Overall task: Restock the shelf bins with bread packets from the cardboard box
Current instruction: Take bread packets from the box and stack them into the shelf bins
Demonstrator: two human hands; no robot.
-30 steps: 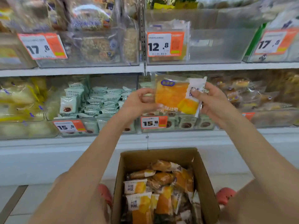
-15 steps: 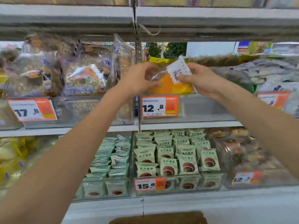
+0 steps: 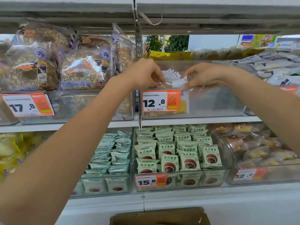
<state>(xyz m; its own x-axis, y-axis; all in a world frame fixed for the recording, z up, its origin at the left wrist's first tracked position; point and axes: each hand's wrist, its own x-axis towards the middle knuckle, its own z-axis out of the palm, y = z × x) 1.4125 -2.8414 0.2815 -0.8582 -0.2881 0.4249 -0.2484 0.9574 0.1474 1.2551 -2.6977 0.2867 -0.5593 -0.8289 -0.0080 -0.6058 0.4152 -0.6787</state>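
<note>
An orange-and-white bread packet [image 3: 177, 82] stands in the clear shelf bin [image 3: 215, 104] behind the 12.8 price tag [image 3: 161, 101], its white top edge sticking up over the bin's front wall. My left hand [image 3: 144, 73] pinches the packet's left top corner. At the right top corner, my right hand [image 3: 203, 75] pinches the packet too. More white packet tops [image 3: 171, 73] show just behind it in the same bin. Only the far rim of the cardboard box [image 3: 159, 216] shows at the bottom edge.
Large grain bread bags [image 3: 78, 67] fill the bin to the left. Green packets [image 3: 177, 153] fill the lower bins, beside wrapped buns [image 3: 256, 146] at right. White packets [image 3: 279, 67] lie at upper right. The right part of the 12.8 bin holds nothing.
Both hands lifted the orange packet from above the box up to the upper shelf and lowered it into the 12.8 bin. The view tilted up, leaving only the box's rim visible.
</note>
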